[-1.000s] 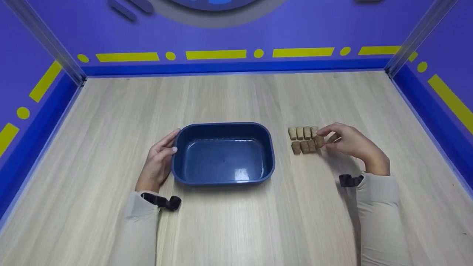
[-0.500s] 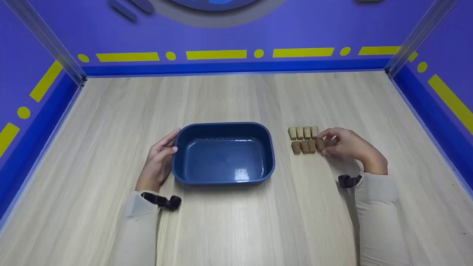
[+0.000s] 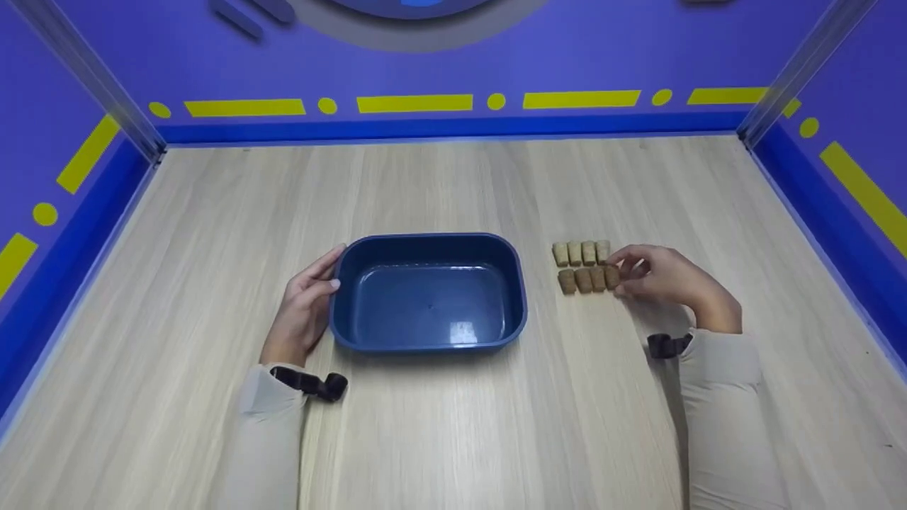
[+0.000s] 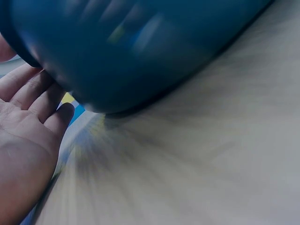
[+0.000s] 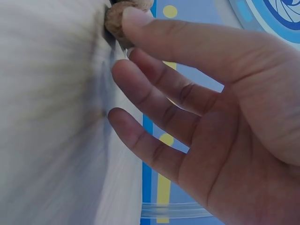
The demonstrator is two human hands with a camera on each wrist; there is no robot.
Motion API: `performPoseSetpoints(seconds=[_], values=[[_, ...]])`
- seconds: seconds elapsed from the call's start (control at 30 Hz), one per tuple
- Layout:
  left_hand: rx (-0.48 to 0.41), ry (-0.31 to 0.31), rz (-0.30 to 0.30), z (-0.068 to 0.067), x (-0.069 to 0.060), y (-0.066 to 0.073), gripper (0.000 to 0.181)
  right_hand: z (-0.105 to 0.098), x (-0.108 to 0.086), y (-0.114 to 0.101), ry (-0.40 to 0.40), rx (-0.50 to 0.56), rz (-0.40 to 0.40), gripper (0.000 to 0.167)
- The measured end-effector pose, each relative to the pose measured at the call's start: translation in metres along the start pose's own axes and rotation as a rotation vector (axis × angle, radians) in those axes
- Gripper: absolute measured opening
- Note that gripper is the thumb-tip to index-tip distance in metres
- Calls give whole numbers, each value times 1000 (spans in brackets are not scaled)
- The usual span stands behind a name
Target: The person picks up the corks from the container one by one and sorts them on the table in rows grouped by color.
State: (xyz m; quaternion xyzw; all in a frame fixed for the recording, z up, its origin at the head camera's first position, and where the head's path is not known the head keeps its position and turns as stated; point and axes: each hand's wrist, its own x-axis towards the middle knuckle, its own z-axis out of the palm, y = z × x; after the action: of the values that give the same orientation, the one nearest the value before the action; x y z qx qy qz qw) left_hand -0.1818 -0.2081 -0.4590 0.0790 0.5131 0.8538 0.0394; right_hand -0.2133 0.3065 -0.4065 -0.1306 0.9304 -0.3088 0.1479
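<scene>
My left hand [image 3: 301, 312] holds the left side of a dark blue plastic basin [image 3: 429, 350], its thumb at the rim and its fingers along the outer wall. In the left wrist view the fingers [image 4: 35, 96] lie against the basin's side [image 4: 93, 61]. My right hand [image 3: 669, 283] pinches a brown cork [image 3: 612, 277] at the right end of the front row. The right wrist view shows the thumb on that cork [image 5: 116, 21], while the other fingers stand off the table. Several darker corks [image 3: 583, 280] form this row, and several paler corks [image 3: 575, 253] form the row behind.
The pale wood-grain table [image 3: 453, 191] is bounded at the back and both sides by blue-purple panels [image 3: 453, 127] with yellow marks. The corks stand to the right of the basin.
My right hand has lowered the brown cork from above the front row's right end into line with that row, and the gap beside it has narrowed. My left hand has stayed at the basin.
</scene>
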Motion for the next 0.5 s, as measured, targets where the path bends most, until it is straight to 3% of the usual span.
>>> performPoseSetpoints(seconds=[0.37, 0.5], values=[[-9, -11, 15, -1, 0, 2, 52, -5, -2, -1, -23, 21, 30, 41], [-15, -8, 18, -1, 1, 3, 50, -7, -3, -3, 2, 15, 18, 40]])
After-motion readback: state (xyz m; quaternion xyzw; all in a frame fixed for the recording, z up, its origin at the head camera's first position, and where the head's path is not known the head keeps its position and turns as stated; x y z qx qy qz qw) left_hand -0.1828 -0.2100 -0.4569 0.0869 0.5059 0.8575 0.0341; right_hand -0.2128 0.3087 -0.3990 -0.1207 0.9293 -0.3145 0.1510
